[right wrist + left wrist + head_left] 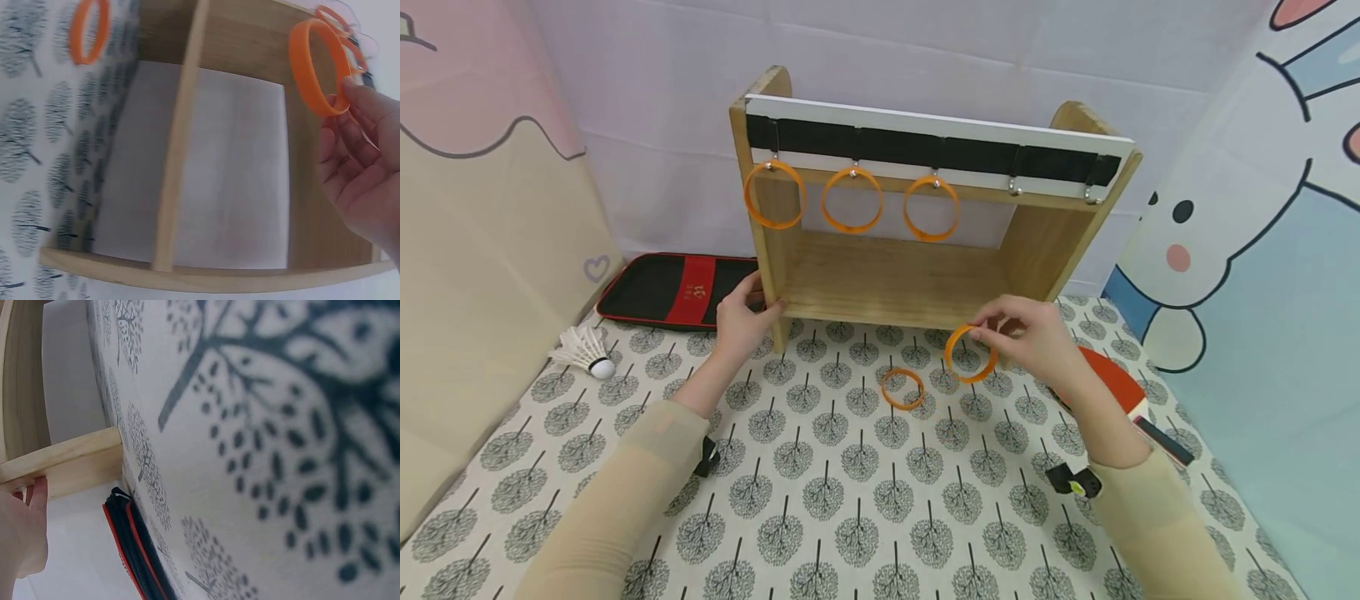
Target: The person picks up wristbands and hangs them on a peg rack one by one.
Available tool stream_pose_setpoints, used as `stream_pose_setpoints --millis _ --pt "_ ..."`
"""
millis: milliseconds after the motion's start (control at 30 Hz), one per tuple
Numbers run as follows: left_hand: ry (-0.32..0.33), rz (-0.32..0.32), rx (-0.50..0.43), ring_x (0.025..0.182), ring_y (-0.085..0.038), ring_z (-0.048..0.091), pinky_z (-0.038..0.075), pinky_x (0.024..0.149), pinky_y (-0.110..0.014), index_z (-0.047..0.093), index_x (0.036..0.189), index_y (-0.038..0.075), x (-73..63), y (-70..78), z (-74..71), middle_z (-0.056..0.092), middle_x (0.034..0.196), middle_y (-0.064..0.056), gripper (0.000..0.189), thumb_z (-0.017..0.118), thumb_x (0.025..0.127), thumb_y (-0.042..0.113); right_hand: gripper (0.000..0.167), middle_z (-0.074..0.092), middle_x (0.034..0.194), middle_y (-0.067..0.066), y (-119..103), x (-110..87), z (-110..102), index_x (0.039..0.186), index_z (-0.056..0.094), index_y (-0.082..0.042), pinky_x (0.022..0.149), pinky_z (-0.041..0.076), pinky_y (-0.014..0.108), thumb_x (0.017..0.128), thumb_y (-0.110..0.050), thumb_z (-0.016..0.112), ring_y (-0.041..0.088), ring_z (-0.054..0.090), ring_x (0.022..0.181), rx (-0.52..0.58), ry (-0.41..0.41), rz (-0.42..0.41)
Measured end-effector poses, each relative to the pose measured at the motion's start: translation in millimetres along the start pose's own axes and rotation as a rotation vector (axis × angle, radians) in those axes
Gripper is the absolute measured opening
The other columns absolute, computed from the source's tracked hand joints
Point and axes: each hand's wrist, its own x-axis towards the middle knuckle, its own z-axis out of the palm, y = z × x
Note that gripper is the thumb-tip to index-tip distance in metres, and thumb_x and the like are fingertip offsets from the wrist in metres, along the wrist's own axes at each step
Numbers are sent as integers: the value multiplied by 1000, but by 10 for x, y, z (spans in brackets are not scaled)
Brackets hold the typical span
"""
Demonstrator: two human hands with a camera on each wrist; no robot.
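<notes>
A wooden shelf rack stands on the patterned cloth, a black-and-white strip with metal hooks along its top. Three orange rings hang there: one on the left, a second ring and a third ring. Two hooks to their right hold nothing. My left hand grips the rack's left side panel, thumb at the front. Between thumb and fingers, my right hand pinches another orange ring in front of the lower board. One more orange ring lies on the cloth.
A black-and-red zipped case lies behind my left hand, with a white shuttlecock nearer the left edge. A red paddle with a dark handle lies at the right, partly hidden by my right forearm.
</notes>
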Motion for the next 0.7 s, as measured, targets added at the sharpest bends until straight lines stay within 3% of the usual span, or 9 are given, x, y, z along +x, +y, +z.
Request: stream_pose_setpoints --millis 200,467,700 --pt "-2 -6 4 104 -26 62 56 78 -45 48 139 16 -6 3 0 63 120 -13 55 67 87 22 16 67 83 1 -148 88 -219 90 71 -7 60 49 14 77 2 74 6 55 69 29 119 -21" --pt "5 -15 10 103 -24 63 56 77 -43 49 139 18 -8 -7 7 64 118 -12 56 68 87 24 20 66 85 7 -244 276 -514 86 72 2 62 47 10 70 15 74 4 54 73 7 270 -113" --pt "0 -15 11 104 -25 63 56 78 -44 48 139 18 5 -18 14 64 118 -13 56 67 87 24 12 67 86 3 -367 445 -765 88 72 5 65 50 13 77 9 70 7 58 75 -5 336 -167"
